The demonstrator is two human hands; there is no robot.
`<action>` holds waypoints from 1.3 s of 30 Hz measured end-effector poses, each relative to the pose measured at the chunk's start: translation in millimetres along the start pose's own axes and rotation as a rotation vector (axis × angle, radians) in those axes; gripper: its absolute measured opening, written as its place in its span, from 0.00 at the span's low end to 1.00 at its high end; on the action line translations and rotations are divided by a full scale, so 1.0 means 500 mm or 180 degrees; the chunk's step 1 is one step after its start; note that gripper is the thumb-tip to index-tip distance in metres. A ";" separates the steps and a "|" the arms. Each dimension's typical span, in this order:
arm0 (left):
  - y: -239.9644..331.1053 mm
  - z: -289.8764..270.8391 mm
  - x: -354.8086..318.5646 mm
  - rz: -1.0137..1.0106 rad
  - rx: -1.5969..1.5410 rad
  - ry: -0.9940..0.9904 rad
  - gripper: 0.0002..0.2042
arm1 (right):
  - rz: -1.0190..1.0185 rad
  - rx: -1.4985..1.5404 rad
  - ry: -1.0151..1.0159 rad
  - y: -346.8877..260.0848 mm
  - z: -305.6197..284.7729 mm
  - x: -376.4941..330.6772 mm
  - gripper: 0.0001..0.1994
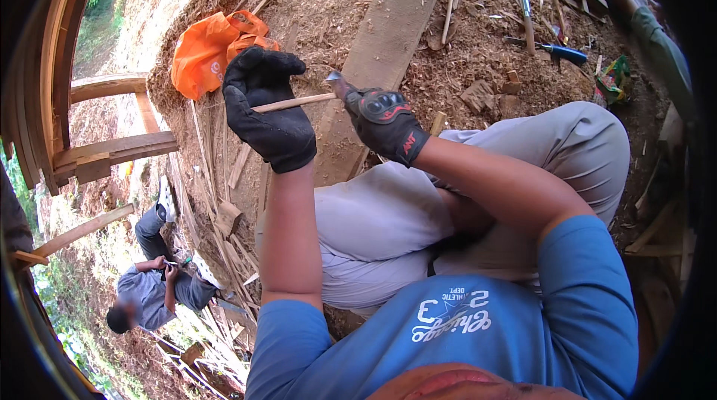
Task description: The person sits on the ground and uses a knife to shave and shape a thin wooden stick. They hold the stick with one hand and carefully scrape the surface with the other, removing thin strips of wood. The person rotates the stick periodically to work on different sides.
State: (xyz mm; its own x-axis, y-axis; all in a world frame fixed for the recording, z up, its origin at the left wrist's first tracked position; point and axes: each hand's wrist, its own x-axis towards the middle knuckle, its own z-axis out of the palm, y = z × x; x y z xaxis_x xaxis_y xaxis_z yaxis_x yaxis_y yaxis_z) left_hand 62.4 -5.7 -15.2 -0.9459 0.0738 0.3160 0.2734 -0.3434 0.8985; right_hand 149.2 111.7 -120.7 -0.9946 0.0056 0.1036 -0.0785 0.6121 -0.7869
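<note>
Both my hands wear gloves and are raised close together in front of my lap. My left hand (269, 112), in a black glove, is curled palm up around one end of a thin, pale wooden stick (295, 103). The stick runs rightward to my right hand (382, 122), in a black and grey glove with red marks. That hand is closed around a small tool with a short metal blade (334, 77), whose tip sticks out past the fingers near the stick's far end. Most of this tool is hidden in the fist, so its exact kind is unclear.
A wide plank (392, 23) lies across shavings-covered ground. An orange bag (202, 53) is beyond my left hand. At the far right lie a long-handled tool (526, 15) and a blue-handled tool (564, 53). A seated person (160, 292) and wooden frames (112, 153) are at left; another person's arm (661, 49) is at right.
</note>
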 end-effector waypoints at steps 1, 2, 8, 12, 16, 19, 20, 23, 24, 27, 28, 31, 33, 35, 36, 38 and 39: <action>-0.002 0.012 0.002 -0.0008 -0.0081 -0.0067 0.26 | 0.0190 0.0049 0.0062 0.037 0.020 0.000 0.26; -0.004 0.013 0.002 -0.0024 -0.0143 -0.0128 0.26 | 0.0225 -0.0182 0.0096 0.039 0.029 0.003 0.30; -0.001 -0.005 -0.007 -0.0110 -0.0100 -0.0061 0.28 | -0.0062 -0.0248 -0.0096 0.010 -0.004 0.006 0.27; 0.001 -0.018 -0.007 -0.0169 -0.0119 -0.0029 0.28 | -0.0412 -0.0115 0.0363 -0.070 -0.005 0.011 0.27; 0.001 0.006 -0.014 -0.0126 -0.0085 0.0055 0.29 | -0.0327 -0.0254 0.0326 0.011 0.011 0.006 0.28; 0.003 0.006 -0.011 -0.0063 0.0107 -0.0032 0.30 | -0.0175 -0.0132 0.0319 -0.028 0.009 0.004 0.30; 0.004 -0.014 -0.016 -0.0081 0.0132 0.0018 0.30 | -0.0268 -0.0084 0.0263 -0.071 -0.003 0.001 0.30; 0.004 -0.013 -0.027 -0.0090 0.0027 0.0155 0.30 | -0.0791 -0.0238 0.0242 -0.079 -0.029 0.000 0.29; 0.004 -0.002 -0.022 -0.0075 -0.0047 0.0143 0.30 | -0.0527 -0.0257 0.0195 -0.046 -0.018 0.002 0.29; -0.002 0.013 -0.020 0.0076 0.0169 -0.0055 0.29 | -0.0239 -0.0222 0.0317 -0.006 0.010 0.007 0.28; 0.001 0.009 -0.019 0.0047 0.0061 0.0065 0.29 | -0.0467 -0.0135 0.0497 -0.051 0.011 0.001 0.28; 0.000 0.003 -0.037 -0.0039 -0.0135 0.0425 0.27 | -0.0553 0.0043 0.0224 -0.111 -0.032 -0.015 0.27; -0.003 0.006 -0.019 0.0027 -0.0089 0.0373 0.26 | -0.0312 -0.0245 0.0147 -0.033 -0.020 0.007 0.28; -0.006 0.016 -0.019 0.0136 -0.0156 0.0113 0.23 | -0.0061 -0.0132 0.0054 -0.001 0.004 0.013 0.28; -0.005 0.012 -0.024 0.0197 -0.0104 0.0067 0.23 | -0.0124 -0.0051 0.0053 -0.033 -0.006 0.013 0.27; -0.003 -0.006 -0.030 0.0174 -0.0027 0.0104 0.22 | -0.0711 0.0112 0.0570 -0.113 -0.038 0.008 0.27; 0.000 -0.008 -0.030 0.0106 -0.0118 0.0174 0.22 | -0.0937 0.0278 0.0398 -0.135 -0.068 0.001 0.27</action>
State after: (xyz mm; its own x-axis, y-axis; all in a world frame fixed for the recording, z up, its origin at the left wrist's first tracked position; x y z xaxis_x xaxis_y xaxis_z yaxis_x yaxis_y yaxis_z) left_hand 75.8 -10.6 -21.2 -0.9448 0.0108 0.3274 0.2990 -0.3794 0.8756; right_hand 156.6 97.2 -47.0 -0.9127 -0.0612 0.4041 -0.3724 0.5317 -0.7607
